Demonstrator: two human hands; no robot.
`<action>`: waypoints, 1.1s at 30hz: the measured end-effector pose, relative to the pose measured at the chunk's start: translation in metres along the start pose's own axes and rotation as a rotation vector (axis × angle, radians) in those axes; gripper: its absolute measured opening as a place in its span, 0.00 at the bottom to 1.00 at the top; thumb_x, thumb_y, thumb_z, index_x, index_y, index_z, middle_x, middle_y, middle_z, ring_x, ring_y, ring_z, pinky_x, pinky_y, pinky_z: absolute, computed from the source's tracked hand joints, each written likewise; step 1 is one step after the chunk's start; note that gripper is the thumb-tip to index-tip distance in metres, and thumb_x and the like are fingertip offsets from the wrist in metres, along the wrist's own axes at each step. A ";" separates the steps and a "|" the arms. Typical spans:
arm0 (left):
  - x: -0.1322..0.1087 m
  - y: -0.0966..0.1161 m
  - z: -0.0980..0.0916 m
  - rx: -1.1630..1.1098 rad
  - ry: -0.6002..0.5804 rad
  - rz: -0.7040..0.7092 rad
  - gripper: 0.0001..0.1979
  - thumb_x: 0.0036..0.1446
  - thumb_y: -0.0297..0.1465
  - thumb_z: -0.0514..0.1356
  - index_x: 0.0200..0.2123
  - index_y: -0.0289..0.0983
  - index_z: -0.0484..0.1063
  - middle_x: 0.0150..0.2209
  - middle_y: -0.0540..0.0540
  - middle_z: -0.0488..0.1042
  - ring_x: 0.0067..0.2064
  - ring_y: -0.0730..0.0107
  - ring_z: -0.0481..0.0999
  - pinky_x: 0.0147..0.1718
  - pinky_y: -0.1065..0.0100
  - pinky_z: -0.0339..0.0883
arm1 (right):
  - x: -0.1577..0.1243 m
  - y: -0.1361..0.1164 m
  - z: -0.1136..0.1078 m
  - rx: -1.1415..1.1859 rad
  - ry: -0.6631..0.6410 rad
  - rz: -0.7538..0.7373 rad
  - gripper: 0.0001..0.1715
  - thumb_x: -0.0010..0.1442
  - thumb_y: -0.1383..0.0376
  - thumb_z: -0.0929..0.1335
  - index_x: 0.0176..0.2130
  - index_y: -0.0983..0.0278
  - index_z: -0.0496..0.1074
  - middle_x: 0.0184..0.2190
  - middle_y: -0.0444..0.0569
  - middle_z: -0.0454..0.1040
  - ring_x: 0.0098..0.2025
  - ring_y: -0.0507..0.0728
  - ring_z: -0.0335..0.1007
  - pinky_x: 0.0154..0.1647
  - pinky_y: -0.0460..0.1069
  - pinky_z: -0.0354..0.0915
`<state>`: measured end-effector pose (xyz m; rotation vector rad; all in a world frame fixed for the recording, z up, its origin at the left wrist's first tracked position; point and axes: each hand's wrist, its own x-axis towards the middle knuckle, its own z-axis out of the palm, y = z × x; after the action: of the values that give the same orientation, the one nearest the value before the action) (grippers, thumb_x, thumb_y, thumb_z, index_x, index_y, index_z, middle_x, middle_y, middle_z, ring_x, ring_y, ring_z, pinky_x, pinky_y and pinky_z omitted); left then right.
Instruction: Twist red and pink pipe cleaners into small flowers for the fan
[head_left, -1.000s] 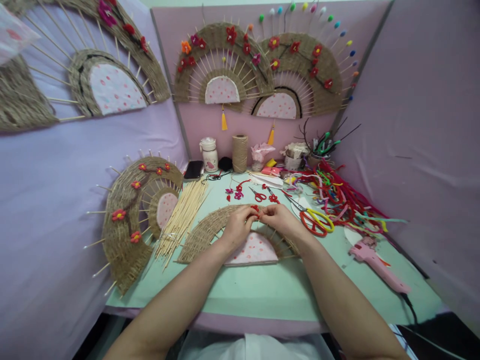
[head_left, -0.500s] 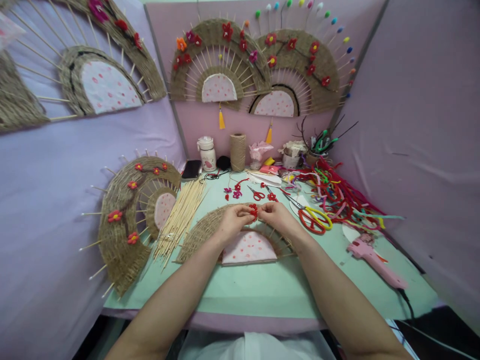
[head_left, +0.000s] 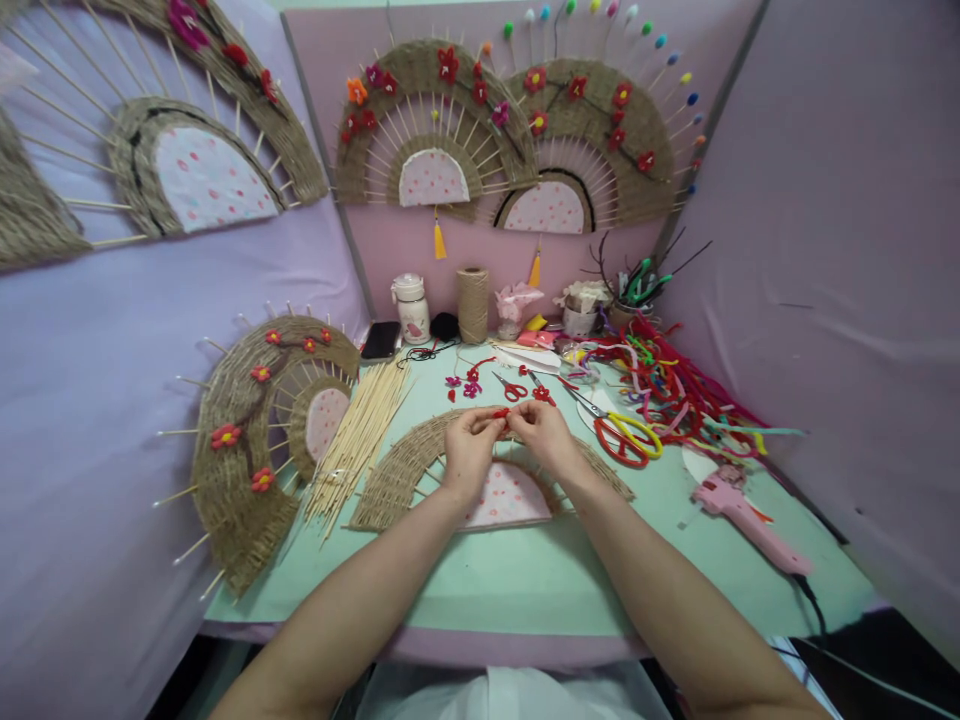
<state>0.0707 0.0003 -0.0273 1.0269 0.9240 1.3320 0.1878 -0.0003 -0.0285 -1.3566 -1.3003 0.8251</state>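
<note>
A small red fuzzy flower piece [head_left: 500, 413] is pinched between the fingertips of my left hand [head_left: 471, 450] and my right hand [head_left: 541, 432]; its shape is mostly hidden. Both hands are closed over the upper part of a woven twine fan [head_left: 401, 460] lying on the table. The fan has a white half-circle panel with pink dots [head_left: 510, 495], partly covered by my left hand. Just beyond my hands are small red scissors [head_left: 514, 390], a purple flower [head_left: 472, 390] and a red flower [head_left: 543, 396].
Bamboo sticks [head_left: 360, 430] and an upright fan [head_left: 247, 400] stand left. Large scissors [head_left: 622, 440], tangled pipe cleaners [head_left: 675, 390] and a pink glue gun [head_left: 754, 525] lie right. A twine spool [head_left: 472, 305] and white bottle [head_left: 411, 308] stand behind.
My hands have come closer together and turned, covering more of the red piece. My right forearm has shifted left, showing more of the fan's right side.
</note>
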 end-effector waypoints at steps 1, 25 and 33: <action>0.001 0.000 0.000 -0.009 -0.004 -0.010 0.12 0.42 0.29 0.65 0.32 0.31 0.72 0.30 0.42 0.78 0.32 0.68 0.77 0.39 0.63 0.70 | 0.000 0.000 0.000 0.005 -0.002 0.005 0.09 0.46 0.61 0.65 0.25 0.66 0.68 0.21 0.46 0.71 0.24 0.52 0.64 0.25 0.46 0.60; 0.014 0.001 -0.016 0.296 -0.199 0.081 0.04 0.45 0.27 0.61 0.28 0.34 0.74 0.29 0.46 0.76 0.32 0.70 0.74 0.36 0.68 0.67 | 0.000 -0.007 -0.015 -0.137 -0.212 -0.028 0.09 0.49 0.63 0.65 0.25 0.67 0.70 0.22 0.44 0.70 0.25 0.51 0.61 0.26 0.45 0.56; 0.012 0.009 -0.018 0.200 -0.186 -0.083 0.04 0.42 0.28 0.63 0.25 0.33 0.73 0.22 0.49 0.72 0.24 0.76 0.68 0.27 0.72 0.62 | -0.001 -0.004 -0.012 -0.518 -0.205 -0.407 0.06 0.56 0.67 0.63 0.29 0.64 0.67 0.26 0.44 0.69 0.28 0.51 0.61 0.30 0.46 0.56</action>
<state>0.0514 0.0133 -0.0232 1.2306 0.9611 1.0713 0.1982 -0.0045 -0.0221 -1.3440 -1.9667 0.3602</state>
